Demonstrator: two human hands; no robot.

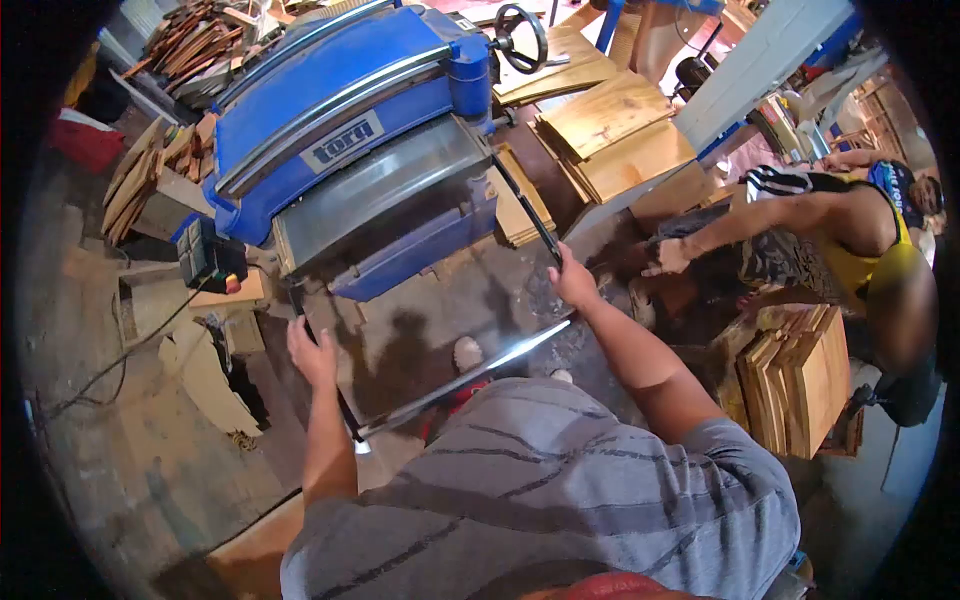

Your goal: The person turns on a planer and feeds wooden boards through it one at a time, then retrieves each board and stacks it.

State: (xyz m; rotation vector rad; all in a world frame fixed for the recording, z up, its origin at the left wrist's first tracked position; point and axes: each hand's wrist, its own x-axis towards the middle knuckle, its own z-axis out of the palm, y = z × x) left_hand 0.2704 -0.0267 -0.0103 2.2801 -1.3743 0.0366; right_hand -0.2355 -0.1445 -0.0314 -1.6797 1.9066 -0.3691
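Note:
In front of me stands a blue thickness planer (330,110) with a "torq" label and a grey metal bed (385,185). Two black bars reach from it toward me, and a shiny metal roller (470,375) spans the space between them near my body. My right hand (575,280) is closed around the right black bar (527,208). Beside the left black bar (345,412), my left hand (315,352) has its fingers stretched out and seems to touch the bar. No board shows in either hand.
Stacked wooden panels (610,130) lie beyond the planer on the right. Another panel stack (800,380) is at my right, near a crouching person (830,220). A switch box (210,255) with a cable is at the left. Wood scraps (195,45) are piled behind.

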